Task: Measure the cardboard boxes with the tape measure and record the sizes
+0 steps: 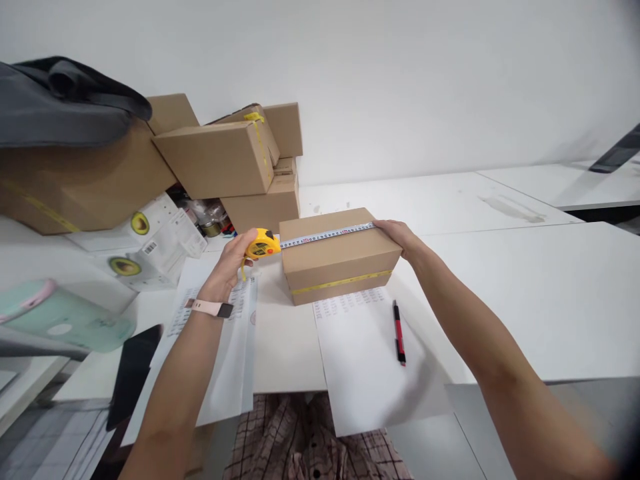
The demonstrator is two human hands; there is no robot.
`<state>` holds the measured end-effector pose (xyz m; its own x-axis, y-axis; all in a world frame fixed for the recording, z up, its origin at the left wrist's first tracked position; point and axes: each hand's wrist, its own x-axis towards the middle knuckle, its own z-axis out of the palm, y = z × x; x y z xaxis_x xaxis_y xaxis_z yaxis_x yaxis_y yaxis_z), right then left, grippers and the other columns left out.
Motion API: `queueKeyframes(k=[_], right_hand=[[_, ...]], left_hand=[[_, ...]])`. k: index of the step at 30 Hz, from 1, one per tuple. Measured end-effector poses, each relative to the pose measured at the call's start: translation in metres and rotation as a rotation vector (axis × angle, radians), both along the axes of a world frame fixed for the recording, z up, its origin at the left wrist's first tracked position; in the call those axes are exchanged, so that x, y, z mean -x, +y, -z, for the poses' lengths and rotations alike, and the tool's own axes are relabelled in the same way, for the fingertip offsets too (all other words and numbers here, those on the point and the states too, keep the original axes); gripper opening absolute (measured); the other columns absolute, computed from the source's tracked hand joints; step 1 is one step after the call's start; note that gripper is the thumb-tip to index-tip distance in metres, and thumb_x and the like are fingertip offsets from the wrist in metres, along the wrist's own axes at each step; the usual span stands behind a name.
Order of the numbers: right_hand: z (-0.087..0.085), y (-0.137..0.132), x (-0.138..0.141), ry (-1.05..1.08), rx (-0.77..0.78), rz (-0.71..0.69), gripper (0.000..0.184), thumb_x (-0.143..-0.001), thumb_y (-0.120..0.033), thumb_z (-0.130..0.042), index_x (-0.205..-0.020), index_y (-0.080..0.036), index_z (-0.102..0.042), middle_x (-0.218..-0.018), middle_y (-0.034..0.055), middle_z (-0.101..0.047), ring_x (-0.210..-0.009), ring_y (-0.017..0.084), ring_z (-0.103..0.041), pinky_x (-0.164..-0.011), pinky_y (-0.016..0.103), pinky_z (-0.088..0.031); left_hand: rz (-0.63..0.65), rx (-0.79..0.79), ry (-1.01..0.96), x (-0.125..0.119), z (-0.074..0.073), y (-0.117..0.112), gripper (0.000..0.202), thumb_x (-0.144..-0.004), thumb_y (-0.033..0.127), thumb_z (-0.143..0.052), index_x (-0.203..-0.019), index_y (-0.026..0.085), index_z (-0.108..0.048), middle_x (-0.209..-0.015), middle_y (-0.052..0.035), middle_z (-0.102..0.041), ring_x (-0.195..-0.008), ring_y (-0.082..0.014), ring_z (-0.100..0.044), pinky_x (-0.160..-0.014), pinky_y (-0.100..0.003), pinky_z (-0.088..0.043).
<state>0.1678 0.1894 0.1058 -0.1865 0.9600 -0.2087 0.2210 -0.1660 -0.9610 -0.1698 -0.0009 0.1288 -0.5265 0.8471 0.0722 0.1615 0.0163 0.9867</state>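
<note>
A closed brown cardboard box (340, 263) with a yellow strap stands on the white table. My left hand (231, 263) grips a yellow tape measure case (262, 245) at the box's left top edge. Its white tape (327, 235) runs across the top of the box. My right hand (400, 235) pinches the tape's end against the box's right top edge. A watch with a pink band sits on my left wrist.
A red and black pen (399, 332) lies on a printed sheet (365, 360) in front of the box. More sheets (225, 353) lie left. Stacked cardboard boxes (225, 160), white product boxes (150, 243), a mint case (65, 317) and a dark bag (60, 100) crowd the left.
</note>
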Motion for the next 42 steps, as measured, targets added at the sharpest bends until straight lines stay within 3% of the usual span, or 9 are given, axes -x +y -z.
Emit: queueKeyframes(k=[6,13,17,22,25,28,33,37,42], right_hand=[[-0.001,-0.001,-0.007,-0.009,-0.016,-0.135,0.04,-0.084,-0.054,-0.07,-0.104,-0.019,-0.071,-0.112,0.0105,-0.075,-0.089,0.024,-0.068,-0.066,0.03,-0.051],[-0.01,-0.006,0.001,-0.095,-0.144,0.033,0.026,-0.085,-0.036,-0.073,-0.072,-0.017,-0.062,-0.077,0.0064,-0.066,-0.071,0.016,-0.058,-0.065,0.03,-0.044],[-0.016,0.001,-0.007,-0.065,-0.19,-0.026,0.026,-0.083,-0.035,-0.075,-0.067,-0.018,-0.061,-0.078,0.0045,-0.067,-0.081,0.018,-0.06,-0.082,0.034,-0.046],[-0.035,0.016,0.001,-0.002,-0.383,-0.238,0.022,-0.087,-0.041,-0.071,-0.081,-0.02,-0.07,-0.101,0.0041,-0.073,-0.102,0.019,-0.06,-0.099,0.035,-0.041],[-0.051,0.025,0.032,-0.138,-0.406,-0.424,0.022,-0.089,-0.042,-0.069,-0.09,-0.021,-0.072,-0.11,0.0066,-0.074,-0.106,0.023,-0.061,-0.098,0.037,-0.044],[-0.067,0.025,0.068,-0.304,-0.372,-0.475,0.023,-0.091,-0.042,-0.068,-0.098,-0.021,-0.072,-0.117,0.0101,-0.073,-0.104,0.027,-0.062,-0.094,0.04,-0.046],[-0.067,-0.011,0.084,-0.333,-0.296,-0.348,0.03,-0.092,-0.049,-0.062,-0.106,-0.023,-0.069,-0.103,0.0105,-0.074,-0.09,0.026,-0.062,-0.082,0.041,-0.048],[-0.053,-0.035,0.066,-0.082,-0.315,-0.372,0.041,-0.093,-0.062,-0.054,-0.11,-0.026,-0.067,-0.089,0.0055,-0.072,-0.079,0.022,-0.059,-0.075,0.038,-0.046],[-0.053,-0.033,0.064,-0.106,-0.259,-0.325,0.031,-0.091,-0.055,-0.063,-0.101,-0.027,-0.068,-0.077,0.0015,-0.069,-0.072,0.02,-0.056,-0.071,0.038,-0.044]], left_hand=[[-0.023,0.007,-0.019,0.007,0.001,-0.004,0.058,-0.069,0.066,-0.073,-0.098,0.015,-0.074,-0.087,-0.0065,-0.072,-0.064,-0.0145,-0.058,-0.05,-0.022,-0.039],[0.001,-0.02,-0.006,-0.009,-0.011,-0.018,0.054,-0.067,0.064,-0.076,-0.088,0.015,-0.073,-0.081,-0.0058,-0.069,-0.062,-0.0143,-0.054,-0.051,-0.024,-0.037],[0.178,0.027,0.052,-0.042,-0.013,-0.066,0.049,-0.078,0.054,-0.076,-0.115,0.023,-0.073,-0.103,-0.0074,-0.074,-0.082,-0.0212,-0.064,-0.059,-0.027,-0.044],[0.593,0.211,-0.358,-0.12,0.026,-0.116,0.061,-0.072,0.055,-0.08,-0.125,0.026,-0.067,-0.103,-0.0096,-0.073,-0.075,-0.0206,-0.065,-0.056,-0.029,-0.049],[0.662,0.187,-0.603,-0.173,0.039,-0.111,0.059,-0.068,0.048,-0.084,-0.118,0.025,-0.063,-0.106,-0.0075,-0.065,-0.073,-0.016,-0.063,-0.052,-0.024,-0.049],[0.66,0.078,-0.666,-0.206,0.03,-0.088,0.057,-0.069,0.051,-0.082,-0.11,0.021,-0.058,-0.102,-0.0053,-0.059,-0.075,-0.0156,-0.063,-0.054,-0.025,-0.054],[0.569,0.017,-0.647,-0.213,0.011,-0.061,0.045,-0.075,0.053,-0.073,-0.097,0.018,-0.055,-0.091,-0.0028,-0.054,-0.074,-0.0138,-0.059,-0.055,-0.024,-0.056],[0.568,0.042,-0.703,-0.218,0.011,-0.065,0.049,-0.075,0.055,-0.073,-0.101,0.018,-0.055,-0.094,-0.0036,-0.056,-0.075,-0.015,-0.062,-0.053,-0.024,-0.056],[0.547,0.083,-0.742,-0.238,0.011,-0.071,0.048,-0.075,0.052,-0.072,-0.104,0.018,-0.054,-0.098,-0.0043,-0.054,-0.08,-0.0166,-0.062,-0.051,-0.023,-0.056]])
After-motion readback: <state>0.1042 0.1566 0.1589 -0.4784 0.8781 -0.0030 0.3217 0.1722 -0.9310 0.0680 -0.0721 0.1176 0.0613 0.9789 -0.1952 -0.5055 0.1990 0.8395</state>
